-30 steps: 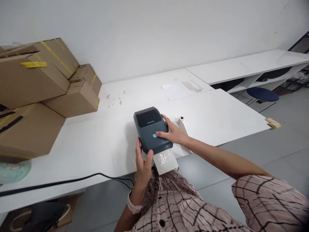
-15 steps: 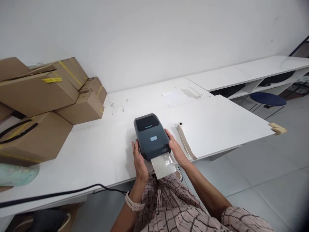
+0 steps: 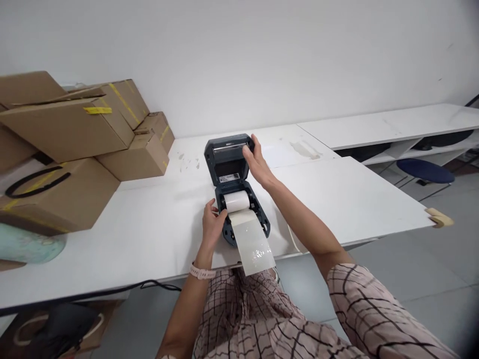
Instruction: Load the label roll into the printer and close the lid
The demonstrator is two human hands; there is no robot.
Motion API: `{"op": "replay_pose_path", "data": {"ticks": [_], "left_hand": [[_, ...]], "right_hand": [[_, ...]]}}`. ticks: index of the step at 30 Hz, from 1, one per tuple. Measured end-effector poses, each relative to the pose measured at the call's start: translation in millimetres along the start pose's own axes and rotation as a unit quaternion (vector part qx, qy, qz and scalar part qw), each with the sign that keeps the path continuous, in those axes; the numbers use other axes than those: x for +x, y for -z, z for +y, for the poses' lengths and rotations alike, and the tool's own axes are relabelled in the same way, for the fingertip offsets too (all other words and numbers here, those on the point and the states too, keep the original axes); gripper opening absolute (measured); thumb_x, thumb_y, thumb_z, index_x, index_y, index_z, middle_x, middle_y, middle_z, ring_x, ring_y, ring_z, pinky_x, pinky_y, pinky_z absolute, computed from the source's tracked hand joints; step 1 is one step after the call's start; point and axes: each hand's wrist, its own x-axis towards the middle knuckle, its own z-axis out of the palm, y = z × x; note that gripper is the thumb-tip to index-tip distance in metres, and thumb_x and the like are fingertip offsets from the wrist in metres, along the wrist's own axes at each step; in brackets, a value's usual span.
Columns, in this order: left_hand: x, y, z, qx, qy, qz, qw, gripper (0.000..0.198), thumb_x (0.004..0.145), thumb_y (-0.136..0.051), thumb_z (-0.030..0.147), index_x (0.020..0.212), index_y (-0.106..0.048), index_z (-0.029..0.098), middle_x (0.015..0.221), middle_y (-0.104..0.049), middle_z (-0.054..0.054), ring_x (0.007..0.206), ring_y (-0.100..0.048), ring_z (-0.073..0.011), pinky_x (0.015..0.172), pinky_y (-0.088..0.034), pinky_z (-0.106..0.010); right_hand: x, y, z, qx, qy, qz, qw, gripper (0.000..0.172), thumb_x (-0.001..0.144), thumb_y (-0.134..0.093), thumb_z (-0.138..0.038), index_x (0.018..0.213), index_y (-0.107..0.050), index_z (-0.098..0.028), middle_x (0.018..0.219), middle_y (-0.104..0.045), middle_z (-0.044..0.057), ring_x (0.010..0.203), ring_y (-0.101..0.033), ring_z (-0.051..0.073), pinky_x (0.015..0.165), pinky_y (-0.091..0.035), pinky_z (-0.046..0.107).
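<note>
A dark grey label printer point(image 3: 245, 219) stands on the white table point(image 3: 337, 199) with its lid point(image 3: 226, 162) swung up and back. Inside lies a white label roll point(image 3: 237, 201), and a strip of label paper point(image 3: 252, 244) runs out over the table's front edge. My right hand point(image 3: 256, 158) grips the top right corner of the raised lid. My left hand point(image 3: 211, 223) rests against the printer's left side by the roll, fingers curled on the base. A pale watch band point(image 3: 201, 272) is on my left wrist.
Stacked cardboard boxes point(image 3: 75, 144) fill the table's left end. A black cable point(image 3: 157, 285) hangs along the front edge. A sheet of paper point(image 3: 277, 155) lies behind the printer. A low white shelf point(image 3: 392, 124) and a blue stool point(image 3: 424, 171) stand to the right.
The printer's lid, closed before, now stands open, showing the roll. My right hand rose from the printer's right side to the lid's top. My left hand stayed on the left side.
</note>
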Motion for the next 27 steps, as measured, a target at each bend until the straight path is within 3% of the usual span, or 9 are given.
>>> {"op": "replay_pose_path", "data": {"ticks": [3, 7, 9, 12, 14, 17, 21, 24, 27], "left_hand": [[-1, -2.1, -8, -0.02, 0.026, -0.032, 0.999, 0.068, 0.078, -0.071, 0.039, 0.14, -0.054, 0.016, 0.084, -0.057, -0.001, 0.072, -0.056, -0.016, 0.067, -0.044, -0.028], [2, -0.1, -5, 0.013, 0.019, -0.036, 0.999, 0.061, 0.077, -0.069, 0.032, 0.135, -0.057, 0.016, 0.078, -0.056, 0.0, 0.07, -0.055, -0.0168, 0.064, -0.042, -0.028], [3, 1.4, -1, 0.043, 0.01, -0.035, 0.998, 0.059, 0.077, -0.067, 0.031, 0.133, -0.058, 0.016, 0.079, -0.058, -0.001, 0.07, -0.056, -0.0176, 0.064, -0.041, -0.028], [3, 3.2, 5, 0.071, 0.0, -0.037, 0.997, 0.056, 0.078, -0.066, 0.031, 0.131, -0.06, 0.015, 0.079, -0.061, -0.002, 0.069, -0.056, -0.0185, 0.062, -0.041, -0.028], [1, 4.1, 8, 0.089, 0.0, -0.038, 0.995, 0.056, 0.077, -0.065, 0.03, 0.13, -0.061, 0.014, 0.079, -0.062, -0.003, 0.069, -0.057, -0.0192, 0.062, -0.04, -0.029], [0, 5.4, 12, 0.101, -0.009, -0.051, 0.994, 0.054, 0.077, -0.062, 0.028, 0.129, -0.063, 0.014, 0.076, -0.061, -0.002, 0.069, -0.056, -0.0189, 0.061, -0.039, -0.028], [1, 8.7, 14, 0.102, -0.056, -0.082, 0.99, 0.036, 0.078, -0.057, 0.025, 0.11, -0.07, 0.017, 0.066, -0.054, 0.002, 0.062, -0.05, -0.016, 0.06, -0.035, -0.027], [4, 13.4, 18, 0.143, -0.087, -0.109, 0.98, 0.026, 0.078, -0.053, 0.023, 0.098, -0.069, 0.018, 0.06, -0.048, 0.004, 0.059, -0.046, -0.0148, 0.059, -0.031, -0.027], [10, 18.9, 25, 0.195, -0.103, -0.132, 0.966, 0.021, 0.076, -0.052, 0.02, 0.091, -0.067, 0.018, 0.059, -0.046, 0.004, 0.058, -0.043, -0.0143, 0.059, -0.029, -0.027]], "right_hand": [[32, -3, 10, -0.003, -0.004, -0.004, 1.0, 0.107, 0.086, -0.039, -0.088, 0.165, 0.0, -0.027, 0.172, -0.023, 0.005, 0.16, -0.019, 0.031, 0.13, -0.013, 0.053], [53, 1, 18, -0.032, 0.008, -0.024, 0.999, 0.108, 0.086, -0.042, -0.086, 0.164, -0.007, -0.021, 0.168, -0.032, 0.011, 0.156, -0.029, 0.031, 0.129, -0.022, 0.051], [48, 5, 13, -0.082, 0.035, -0.018, 0.996, 0.105, 0.087, -0.044, -0.083, 0.164, -0.01, -0.02, 0.168, -0.03, 0.013, 0.156, -0.029, 0.033, 0.127, -0.024, 0.054], [21, 8, -5, -0.183, 0.139, 0.056, 0.972, 0.094, 0.092, -0.05, -0.074, 0.163, -0.017, -0.021, 0.17, -0.025, 0.014, 0.157, -0.022, 0.036, 0.125, -0.022, 0.06], [-3, 7, -15, -0.237, 0.209, 0.068, 0.946, 0.075, 0.097, -0.049, -0.063, 0.157, -0.032, -0.021, 0.164, -0.037, 0.014, 0.153, -0.032, 0.035, 0.123, -0.028, 0.058], [-31, 1, -11, -0.291, 0.224, -0.079, 0.927, 0.049, 0.1, -0.051, -0.049, 0.14, -0.055, -0.02, 0.14, -0.063, 0.014, 0.132, -0.056, 0.033, 0.111, -0.044, 0.051], [-42, -12, 22, -0.365, 0.14, -0.305, 0.869, 0.053, 0.095, -0.061, -0.04, 0.142, -0.056, -0.015, 0.136, -0.066, 0.017, 0.125, -0.061, 0.036, 0.1, -0.05, 0.048], [-41, -21, 41, -0.422, 0.131, -0.349, 0.826, 0.062, 0.093, -0.064, -0.041, 0.147, -0.05, -0.012, 0.136, -0.066, 0.02, 0.124, -0.061, 0.039, 0.104, -0.045, 0.052], [-41, -27, 43, -0.452, 0.136, -0.355, 0.807, 0.069, 0.091, -0.066, -0.043, 0.149, -0.047, -0.011, 0.133, -0.067, 0.022, 0.121, -0.062, 0.04, 0.104, -0.043, 0.052]]}}
